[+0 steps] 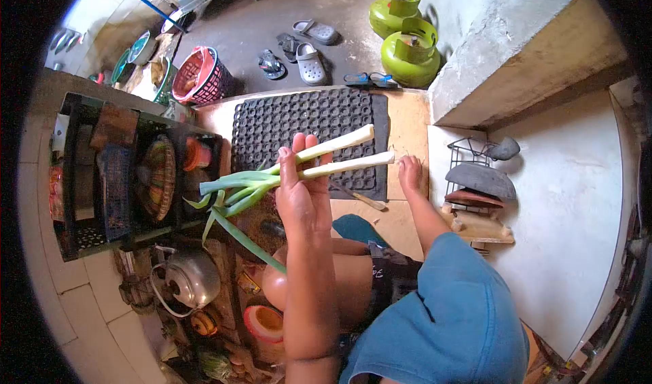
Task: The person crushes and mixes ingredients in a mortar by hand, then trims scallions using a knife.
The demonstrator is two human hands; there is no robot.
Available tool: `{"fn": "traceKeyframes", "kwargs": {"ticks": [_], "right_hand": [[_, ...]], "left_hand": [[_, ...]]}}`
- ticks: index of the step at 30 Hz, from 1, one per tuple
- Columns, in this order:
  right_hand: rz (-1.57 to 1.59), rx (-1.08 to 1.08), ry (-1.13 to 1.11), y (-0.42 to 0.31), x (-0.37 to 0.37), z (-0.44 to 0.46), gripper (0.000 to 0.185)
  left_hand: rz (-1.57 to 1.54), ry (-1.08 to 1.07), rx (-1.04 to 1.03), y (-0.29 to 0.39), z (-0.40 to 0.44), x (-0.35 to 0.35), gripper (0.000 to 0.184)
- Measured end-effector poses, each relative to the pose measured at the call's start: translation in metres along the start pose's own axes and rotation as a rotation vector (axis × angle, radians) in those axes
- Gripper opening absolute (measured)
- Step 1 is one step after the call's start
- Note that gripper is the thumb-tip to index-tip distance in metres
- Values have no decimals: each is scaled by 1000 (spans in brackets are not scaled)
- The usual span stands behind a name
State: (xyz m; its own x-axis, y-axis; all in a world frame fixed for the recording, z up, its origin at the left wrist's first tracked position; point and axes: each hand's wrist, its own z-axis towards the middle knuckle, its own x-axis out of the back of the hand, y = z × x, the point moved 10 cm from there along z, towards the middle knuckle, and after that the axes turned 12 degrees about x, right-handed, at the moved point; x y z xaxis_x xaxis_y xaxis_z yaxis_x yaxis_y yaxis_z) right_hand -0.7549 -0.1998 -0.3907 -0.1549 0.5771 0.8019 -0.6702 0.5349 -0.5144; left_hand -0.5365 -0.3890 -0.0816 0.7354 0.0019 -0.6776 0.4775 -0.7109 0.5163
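Observation:
My left hand [303, 197] is wrapped around two leeks [353, 164], held up over the dark mat. Their white ends point right, and their green leaves spread left, one long leaf hanging down toward my knee. Just beyond the white tip of the lower leek is my right hand [409, 175], its fingers curled together. Whether something small is between those fingers I cannot make out. Below the leeks, a knife with a light wooden handle [369, 201] lies at the mat's edge.
The black rubber mat [272, 122] lies ahead. A dark shelf rack [173, 173] and a metal kettle [193, 275] are on the left. Green gas cylinders [411, 61], grey clogs [311, 64] and a pink basket [200, 78] stand farther off. A stone mortar [482, 180] rests at right.

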Motion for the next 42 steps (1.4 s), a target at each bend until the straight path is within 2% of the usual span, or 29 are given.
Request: {"fn": "traceKeyframes", "kwargs": {"ticks": [3,5,6,9,13,16,19,20,23,26,29,32,35,36,39,42], "right_hand": [[94,130,57,-4,-16,31,16],[77,177,-6,-10,-27,39,18],[72,201,-35,-16,-33,42,20],[172,-53,-264,-23,-24,33,19],[-230,133,-339,-20,6,-1,26],[-171,-224,39,31,35,-18,26],[-75,-372,132,61,27,-33,19],[-129,-252,171,52,28,-32,18],[61,-211,-109,59,-7,-26,28],[96,-201,31,64,-7,-6,32],[-18,-82,54,45,3,25,29],[-96,74,-138,24,-13,48,25],[-150,139,-236,7,-19,36,27],[-212,116,-336,11,-29,24,21],[-167,150,-367,-8,-9,-6,21],[-139,-28,-179,10,16,-18,28]], "left_hand": [[-1,24,4,-1,-1,0,29],[27,42,0,1,-4,-3,36],[12,52,8,0,-4,-2,32],[9,31,5,0,-2,-3,29],[-7,50,-7,2,-2,-4,29],[-22,24,1,1,-3,-7,25],[11,34,27,-3,-3,-7,28],[16,28,24,-2,-1,-7,28],[21,14,11,-1,1,-5,28],[-2,9,4,0,0,-2,27],[-24,7,9,-1,-1,-3,24],[-1,16,8,0,-3,-5,26],[0,16,10,1,-2,-7,28],[-16,1,12,1,0,-6,26],[-35,-1,8,2,1,-7,25],[-7,29,14,0,-3,-8,30]]}}
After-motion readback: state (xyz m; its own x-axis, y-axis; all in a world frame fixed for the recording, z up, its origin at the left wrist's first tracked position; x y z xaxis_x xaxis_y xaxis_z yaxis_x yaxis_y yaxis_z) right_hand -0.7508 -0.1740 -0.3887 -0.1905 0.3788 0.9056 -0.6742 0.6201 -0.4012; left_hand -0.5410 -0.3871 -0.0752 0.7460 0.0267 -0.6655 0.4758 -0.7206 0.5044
